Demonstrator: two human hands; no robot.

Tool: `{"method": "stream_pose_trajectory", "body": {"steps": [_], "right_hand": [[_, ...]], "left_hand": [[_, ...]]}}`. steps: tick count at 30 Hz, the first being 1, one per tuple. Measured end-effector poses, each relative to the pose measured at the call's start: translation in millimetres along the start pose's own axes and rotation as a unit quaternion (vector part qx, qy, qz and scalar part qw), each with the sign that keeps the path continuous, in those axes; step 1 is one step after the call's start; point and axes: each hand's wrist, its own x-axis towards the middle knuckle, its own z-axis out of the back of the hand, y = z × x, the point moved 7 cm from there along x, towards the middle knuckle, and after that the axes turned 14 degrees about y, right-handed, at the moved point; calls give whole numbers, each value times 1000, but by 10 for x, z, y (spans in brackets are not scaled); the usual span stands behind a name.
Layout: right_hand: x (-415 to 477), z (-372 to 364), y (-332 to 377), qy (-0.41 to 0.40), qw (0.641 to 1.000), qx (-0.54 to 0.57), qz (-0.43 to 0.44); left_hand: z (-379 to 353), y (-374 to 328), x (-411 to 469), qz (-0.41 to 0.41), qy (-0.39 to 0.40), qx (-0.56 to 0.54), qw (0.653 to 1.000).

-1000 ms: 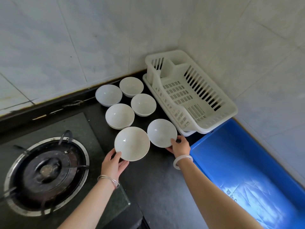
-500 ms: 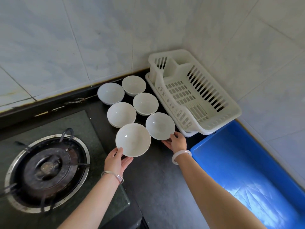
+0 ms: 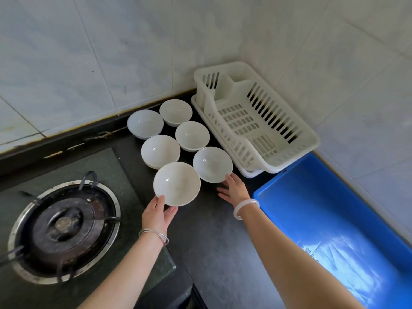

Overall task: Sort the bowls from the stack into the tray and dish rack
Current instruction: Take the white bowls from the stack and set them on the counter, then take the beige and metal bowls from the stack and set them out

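Six white bowls, all mouth up, none tipped. They form two rows of three on the dark counter. Both rows run parallel to the long side of the dish rack and lie to its left.

- Rack-side row: three bowls. The middle bowl is just beside the rack's drip tray.
- Outer row: three bowls, one step further left of the rack. The centre bowl of this row shows a doubled lower rim. Can't tell if another bowl is nested under it.

One dish rack, white slatted plastic. Its long axis runs from the wall corner out toward the person, angled right. One blue tray butts against the rack's near end, with its long axis on roughly the same line.

Left hand grips the nearest bowl of the outer row at its near rim, thumb over the edge and fingers underneath. In view, this bowl overlaps the one behind it.

Right hand is flat with fingers straight and spread, holding nothing. Its fingertips are at the near rim of the rack-side front bowl. Can't tell if they touch it.

One gas burner, well left of the rack, past the bowls.
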Motion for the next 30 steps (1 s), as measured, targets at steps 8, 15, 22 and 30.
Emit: {"method": "stream_pose_trajectory", "body": {"steps": [8, 15, 22, 30], "right_hand": [[-690, 314, 15, -36, 987, -137, 71], [-1960, 1163, -327, -159, 954, -223, 124], [-3259, 2177, -1152, -371, 890, -262, 37], [-3983, 2515, -1833, -449, 845, -288, -28]], "left_hand": [[-169, 348, -312, 52, 46, 115, 991], [-951, 1125, -995, 136, 241, 291, 916], [-1669, 1932, -1824, 100, 388, 475, 784], [-2034, 2493, -2375, -45, 451, 658, 602]]}}
